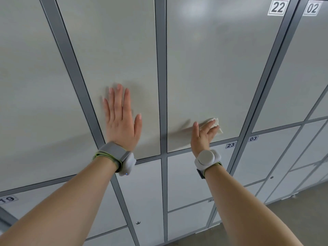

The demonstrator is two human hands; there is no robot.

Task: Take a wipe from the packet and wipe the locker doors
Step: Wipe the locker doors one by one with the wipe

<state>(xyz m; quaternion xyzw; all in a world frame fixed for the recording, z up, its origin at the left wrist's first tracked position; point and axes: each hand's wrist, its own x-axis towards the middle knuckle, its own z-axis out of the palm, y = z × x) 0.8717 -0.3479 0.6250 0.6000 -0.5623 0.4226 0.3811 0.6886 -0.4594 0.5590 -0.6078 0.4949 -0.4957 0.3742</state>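
My left hand [121, 119] lies flat with straight fingers against the tall pale locker door [110, 55] left of the middle post. My right hand [204, 134] presses a crumpled white wipe [216, 124] against the lower part of the tall door numbered 22 [213, 68], fingers stretched over the wipe. The wipe packet is not in view.
Grey frame posts [161, 77] separate the doors. Smaller doors numbered 23 [230, 145], 03 [253, 138] and 19 [8, 199] sit below, some with round locks [137, 222]. The grey floor [292, 219] shows at the lower right.
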